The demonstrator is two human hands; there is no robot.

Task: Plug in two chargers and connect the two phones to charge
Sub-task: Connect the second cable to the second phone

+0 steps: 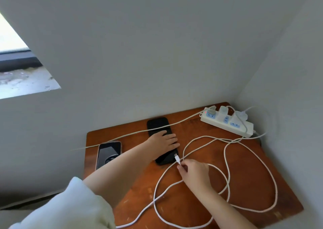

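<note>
A black phone (pixel 158 123) lies face down in the middle of the wooden table (pixel 248 172). My left hand (pixel 165 141) rests flat on it, fingers spread. My right hand (pixel 194 172) pinches the white cable plug (pixel 177 158), whose tip sits at the phone's near end. A second phone (pixel 107 152) with a pinkish case lies screen up at the table's left edge. A white power strip (pixel 227 122) in the far right corner carries two white chargers (pixel 223 110). Loose loops of white cable (pixel 251 158) run from it across the table.
Walls close in behind and to the right of the table. Another thin white cable (pixel 139 131) stretches from the strip across the black phone and off the left edge. A window sill (pixel 26 78) is at far left.
</note>
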